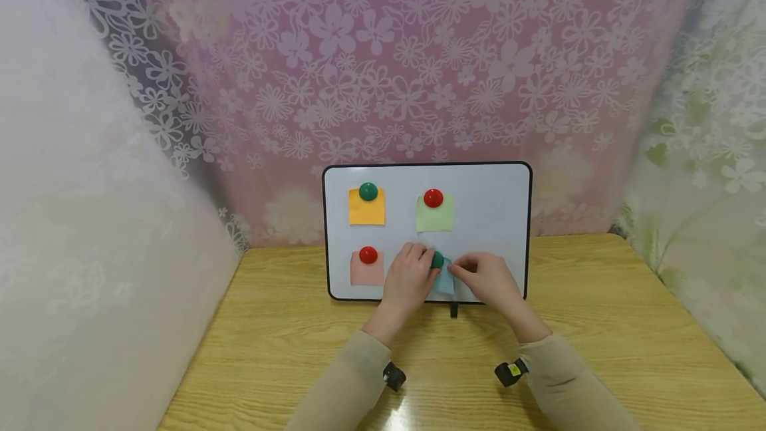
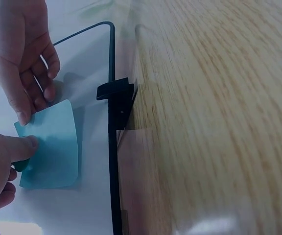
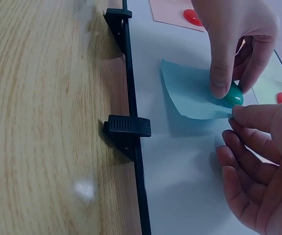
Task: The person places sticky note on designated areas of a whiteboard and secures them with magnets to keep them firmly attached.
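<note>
A blue sticky note [image 3: 190, 93] lies against the whiteboard [image 1: 491, 218] near its lower middle, its lower edge curling away from the surface. My left hand [image 1: 409, 278] grips a green round magnet [image 3: 235, 95] at the note's upper part, with the thumb pressing on the paper. From the other side my right hand [image 1: 487, 278] pinches the note's upper right corner between thumb and index finger, the other fingers loosely bent. In the left wrist view the magnet is mostly hidden behind the left thumb.
An orange note [image 1: 366, 211] under a green magnet, a light green note [image 1: 435, 218] under a red magnet and a pink note [image 1: 366, 275] under a red magnet are on the board. Black clip feet [image 3: 129, 126] hold its lower edge on the wooden table [image 1: 275, 338].
</note>
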A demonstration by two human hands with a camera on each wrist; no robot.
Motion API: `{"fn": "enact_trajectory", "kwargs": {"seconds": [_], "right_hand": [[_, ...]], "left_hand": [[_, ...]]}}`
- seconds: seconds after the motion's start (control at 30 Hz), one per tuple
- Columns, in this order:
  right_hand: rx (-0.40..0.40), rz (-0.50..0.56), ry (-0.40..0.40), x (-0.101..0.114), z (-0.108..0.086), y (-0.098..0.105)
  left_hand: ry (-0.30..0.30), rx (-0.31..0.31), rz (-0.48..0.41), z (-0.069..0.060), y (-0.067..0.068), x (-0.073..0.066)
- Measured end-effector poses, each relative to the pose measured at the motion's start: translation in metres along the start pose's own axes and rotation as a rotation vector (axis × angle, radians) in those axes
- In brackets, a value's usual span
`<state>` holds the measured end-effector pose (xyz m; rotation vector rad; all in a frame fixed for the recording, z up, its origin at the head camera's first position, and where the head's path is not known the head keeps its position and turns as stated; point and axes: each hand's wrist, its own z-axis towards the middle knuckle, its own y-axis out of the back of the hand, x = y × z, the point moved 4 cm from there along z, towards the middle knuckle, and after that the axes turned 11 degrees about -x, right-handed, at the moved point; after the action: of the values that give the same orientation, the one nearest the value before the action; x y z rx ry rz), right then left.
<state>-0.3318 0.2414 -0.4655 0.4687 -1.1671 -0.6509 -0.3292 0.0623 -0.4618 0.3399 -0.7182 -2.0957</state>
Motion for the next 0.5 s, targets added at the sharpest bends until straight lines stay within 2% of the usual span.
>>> {"fn": "enact_trajectory", "kwargs": {"seconds": [0.5], "right_hand": [[-0.03,-0.018,0.023,-0.0001,-0.001,-0.0016]], "left_hand": [[0.012,0.008,0.028,0.0009,-0.0001,0.0002]]}}
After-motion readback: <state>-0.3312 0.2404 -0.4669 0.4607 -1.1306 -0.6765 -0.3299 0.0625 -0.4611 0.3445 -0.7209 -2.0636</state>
